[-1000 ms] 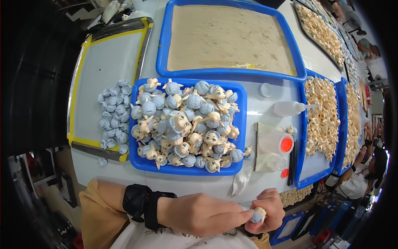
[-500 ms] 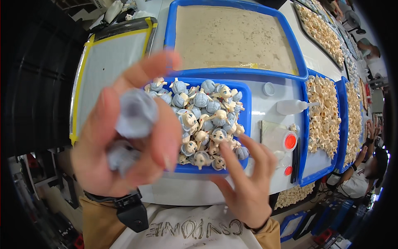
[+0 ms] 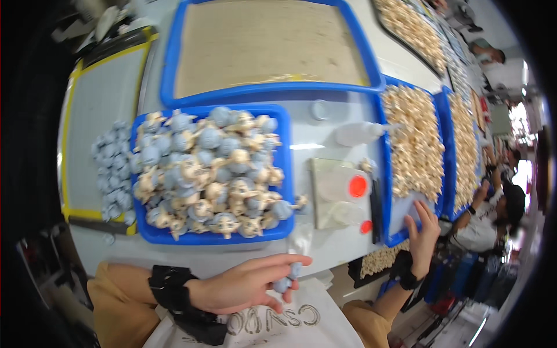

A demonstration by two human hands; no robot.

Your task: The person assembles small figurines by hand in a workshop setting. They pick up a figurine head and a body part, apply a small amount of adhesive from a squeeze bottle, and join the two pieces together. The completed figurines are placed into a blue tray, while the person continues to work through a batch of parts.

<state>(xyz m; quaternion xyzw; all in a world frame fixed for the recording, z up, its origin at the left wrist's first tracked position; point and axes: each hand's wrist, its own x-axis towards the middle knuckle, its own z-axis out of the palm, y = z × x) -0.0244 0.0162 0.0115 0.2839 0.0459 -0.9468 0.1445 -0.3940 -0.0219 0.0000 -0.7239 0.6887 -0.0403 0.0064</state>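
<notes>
Just this side of the table's (image 3: 243,253) front edge, the left hand (image 3: 252,284), lowered from near the camera, has its grip loosely closed around small blue-grey pieces (image 3: 283,285). The right hand (image 3: 423,235) has left the heads tray (image 3: 214,239) and, grip spread, is over the right tray's (image 3: 384,162) bare end, apparently reaching for beige pieces (image 3: 413,145); the rim stands close. Farther off, open surface separates heads tray and bottle (image 3: 354,134).

A big blue tray (image 3: 272,49) with a tan inside sits on the far part of the white table (image 3: 307,132). Closer in are a little round clear cap (image 3: 319,110), a white bottle (image 3: 353,135) with a thin tip, and two see-through tubs (image 3: 335,184) with bright red ends. Off to the right is a person (image 3: 478,227) in a white shirt.
</notes>
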